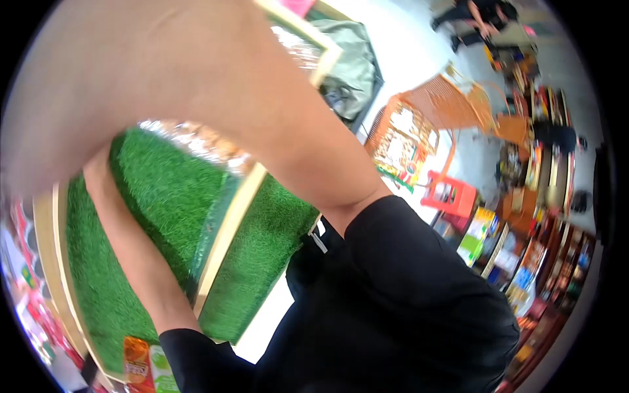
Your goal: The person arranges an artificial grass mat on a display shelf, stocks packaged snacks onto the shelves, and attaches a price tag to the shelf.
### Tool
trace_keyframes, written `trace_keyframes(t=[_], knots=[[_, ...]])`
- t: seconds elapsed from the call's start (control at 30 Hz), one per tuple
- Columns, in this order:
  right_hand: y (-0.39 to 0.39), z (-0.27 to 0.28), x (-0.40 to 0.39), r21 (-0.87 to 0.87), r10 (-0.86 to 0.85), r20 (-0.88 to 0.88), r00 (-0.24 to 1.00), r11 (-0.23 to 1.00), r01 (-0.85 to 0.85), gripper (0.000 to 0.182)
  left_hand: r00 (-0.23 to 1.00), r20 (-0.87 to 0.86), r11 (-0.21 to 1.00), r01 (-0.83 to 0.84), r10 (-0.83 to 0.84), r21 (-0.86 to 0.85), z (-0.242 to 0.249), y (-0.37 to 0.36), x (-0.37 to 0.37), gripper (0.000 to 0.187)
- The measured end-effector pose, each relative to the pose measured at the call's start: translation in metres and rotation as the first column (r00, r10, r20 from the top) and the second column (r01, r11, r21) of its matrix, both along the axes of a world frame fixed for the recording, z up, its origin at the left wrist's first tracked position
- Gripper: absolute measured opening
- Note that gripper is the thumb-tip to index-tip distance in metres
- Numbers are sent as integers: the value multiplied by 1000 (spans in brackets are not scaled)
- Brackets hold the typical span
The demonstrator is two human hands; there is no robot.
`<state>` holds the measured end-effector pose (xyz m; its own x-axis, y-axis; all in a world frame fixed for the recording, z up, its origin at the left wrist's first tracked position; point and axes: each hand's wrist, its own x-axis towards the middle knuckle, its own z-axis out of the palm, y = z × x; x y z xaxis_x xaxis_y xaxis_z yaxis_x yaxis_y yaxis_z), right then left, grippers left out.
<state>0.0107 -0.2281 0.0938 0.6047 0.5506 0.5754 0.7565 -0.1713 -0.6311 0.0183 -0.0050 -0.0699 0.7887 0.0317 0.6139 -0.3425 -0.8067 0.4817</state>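
While our two bare arms cross the view, the green turf-lined tray [262, 242] lies tilted beneath them, its long axis running lower left to upper right. Our right arm [216, 85] lies over it; the left forearm [131, 242] crosses the grass. Both hands are out of view, so we cannot tell their fingers' state.

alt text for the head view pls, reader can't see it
Two bare forearms in black sleeves reach up across the frame, the hands themselves out of view, over wood-edged panels covered in green artificial turf. Behind, tilted by the fisheye lens, are an orange basket, a red stool and shelves of colourful packaged goods.
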Motion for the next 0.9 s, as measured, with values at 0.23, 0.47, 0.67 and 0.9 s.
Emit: trace_keyframes(t=[0.23,0.47,0.67,0.9], knots=[[-156,16,-109,236,211,-171,962,957,-168,17,996,46,991,-78,74,107,52,-48,-24,32],[-397,-223,-262,-362,-507,-840,194,789,496,13,983,106,940,-173,148,294,58,-61,-49,42],[-545,-393,-448,-762,-227,-626,-746,383,522,3,966,-227,812,34,123,583,34,-76,-98,45],[-585,-438,-381,-560,-281,-817,-503,593,579,9,874,-368,919,-187,316,347,48,-117,-79,46]])
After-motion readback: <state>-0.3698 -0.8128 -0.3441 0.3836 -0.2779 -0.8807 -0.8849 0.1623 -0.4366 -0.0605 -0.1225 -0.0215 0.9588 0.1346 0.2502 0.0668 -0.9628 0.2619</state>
